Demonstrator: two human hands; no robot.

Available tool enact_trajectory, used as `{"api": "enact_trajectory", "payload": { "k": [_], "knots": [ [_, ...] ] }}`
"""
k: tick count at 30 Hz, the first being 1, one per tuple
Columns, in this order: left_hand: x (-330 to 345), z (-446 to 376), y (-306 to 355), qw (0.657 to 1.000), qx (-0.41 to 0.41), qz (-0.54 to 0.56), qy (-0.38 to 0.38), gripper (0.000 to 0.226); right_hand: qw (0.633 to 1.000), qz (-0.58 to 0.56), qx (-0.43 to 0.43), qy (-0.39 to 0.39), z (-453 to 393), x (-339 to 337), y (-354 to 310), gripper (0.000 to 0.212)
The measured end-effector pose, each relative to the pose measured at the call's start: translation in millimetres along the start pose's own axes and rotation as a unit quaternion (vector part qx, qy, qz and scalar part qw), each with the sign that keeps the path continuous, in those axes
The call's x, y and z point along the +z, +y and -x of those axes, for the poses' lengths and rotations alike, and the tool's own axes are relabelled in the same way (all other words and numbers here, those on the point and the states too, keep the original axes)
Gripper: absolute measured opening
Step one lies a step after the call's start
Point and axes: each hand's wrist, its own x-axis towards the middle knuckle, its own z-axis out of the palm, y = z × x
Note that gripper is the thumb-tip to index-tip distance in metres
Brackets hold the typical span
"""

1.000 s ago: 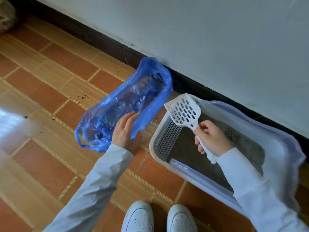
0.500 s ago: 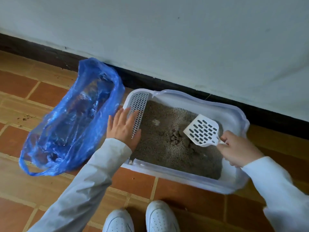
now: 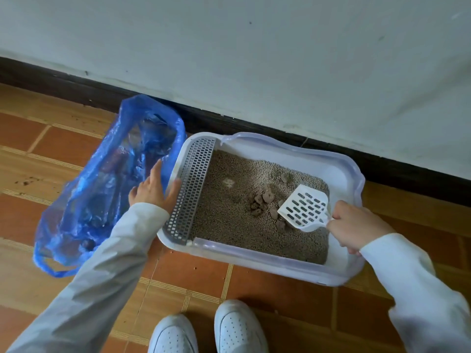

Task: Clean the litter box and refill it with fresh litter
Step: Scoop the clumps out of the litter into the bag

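From the head camera, looking down: a white plastic litter box (image 3: 339, 272) sits on the tiled floor (image 3: 51, 169), its far side close to the dark baseboard (image 3: 254, 123) under a pale wall (image 3: 254, 59). Grey-brown granular litter (image 3: 229, 220) covers the bottom of the box. A cluster of darker clumps (image 3: 265, 200) lies on the litter near the middle, with one more clump further back toward the far wall of the box. A grey perforated grate (image 3: 191, 189) runs along the box's left end.

The right hand (image 3: 356, 225) grasps the handle of a white slotted litter scoop (image 3: 303, 207), fingers curled round it. The scoop's blade is tilted, its front edge down at the litter just beside the clumps; whether it carries anything cannot be told.

The left hand (image 3: 153, 189) is released, fingers straight and spread. Its thumb side lies against the left rim of the litter box beside the grate, while the fingers reach onto the edge of a blue plastic bag (image 3: 102, 189). The bag lies open and crumpled on the floor just left of the box, touching it near the far corner, its mouth toward the baseboard; its contents are too blurred to tell.

Both arms wear pale long sleeves (image 3: 102, 276). Two white shoes (image 3: 237, 327) show at the bottom edge, in front of the box.
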Motion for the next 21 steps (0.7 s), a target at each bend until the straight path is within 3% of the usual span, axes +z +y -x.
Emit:
{"api": "enact_trajectory", "payload": {
  "k": [4,7,11,14,21],
  "knots": [
    [7.9,14.3,11.8,0.996,0.063,-0.056,0.042,0.070,1.000,-0.011,0.001,0.006,0.0,4.0,3.0,0.008],
    [12.5,25.6,21.5,0.980,0.162,-0.070,0.092,0.071,1.000,-0.008,0.007,-0.001,1.9,4.2,6.6,0.011],
    [15.5,32.9,31.2,0.951,0.288,-0.101,0.058,0.061,0.999,0.036,0.015,-0.038,9.7,0.3,6.8,0.002],
    [18.0,34.3,33.2,0.943,0.311,-0.115,0.014,0.057,0.997,0.047,0.023,-0.060,10.5,5.7,2.6,0.003],
    [19.1,37.1,28.7,0.944,0.311,-0.110,-0.025,0.052,0.996,-0.067,0.002,-0.056,-18.1,32.0,-12.3,0.009]
  ]
}}
